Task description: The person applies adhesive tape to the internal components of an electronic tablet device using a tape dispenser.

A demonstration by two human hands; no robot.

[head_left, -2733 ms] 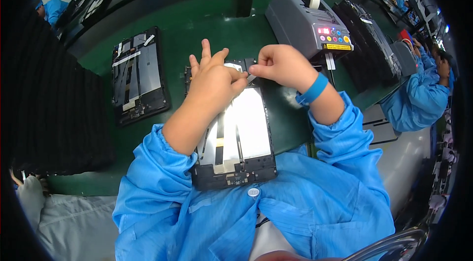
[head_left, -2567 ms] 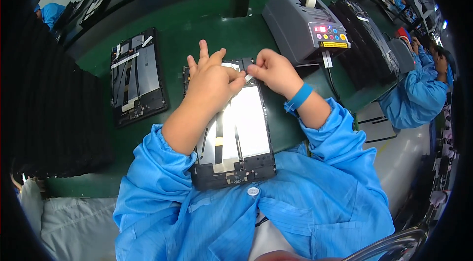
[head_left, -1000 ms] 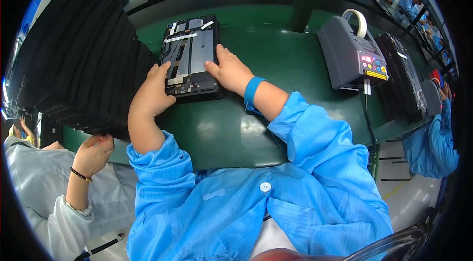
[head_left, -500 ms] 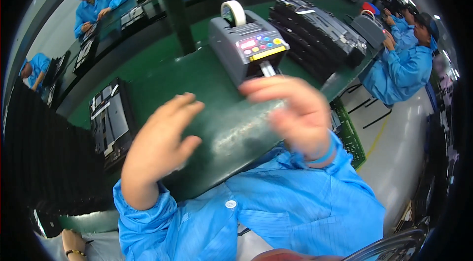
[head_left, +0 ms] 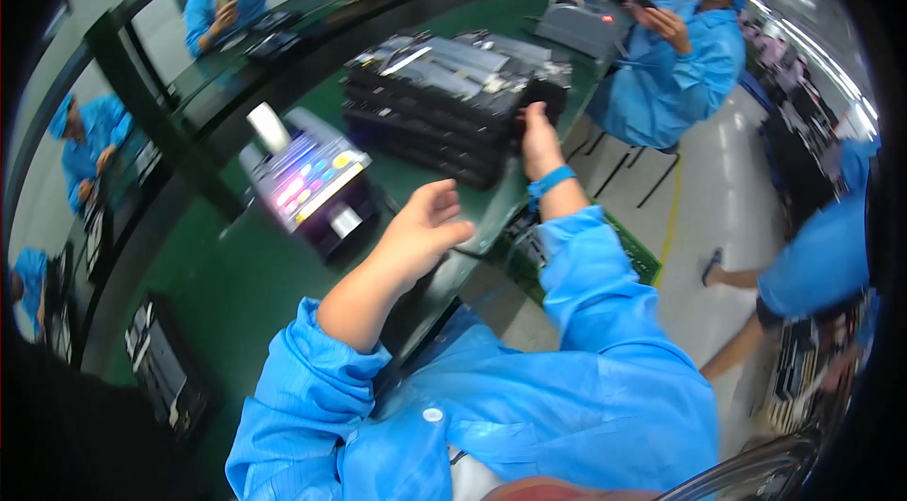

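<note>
My right hand (head_left: 540,144), with a blue wristband (head_left: 551,181), is at the right end of a stack of black and grey flat assemblies (head_left: 444,109). Its thumb points up beside a black block (head_left: 545,99) at that end; the other fingers are hidden, so I cannot tell whether it grips. My left hand (head_left: 425,229) hovers in front of the stack, empty, with thumb and loosely bent fingers apart. To its left stands a grey tape dispenser (head_left: 316,194) with a white tape roll (head_left: 269,129) and a short tape end sticking out. A single flat assembly (head_left: 162,364) lies at the left.
The green table (head_left: 250,298) has a dark green post (head_left: 161,113) behind the dispenser. A green tray (head_left: 624,250) sits below its right edge. Beyond are another dispenser (head_left: 578,26) and a seated co-worker (head_left: 675,57). Someone in blue (head_left: 822,250) stands at the right.
My view has turned right. My right hand has moved out to the stack's right end, and my left hand has moved right, past the tape dispenser.
</note>
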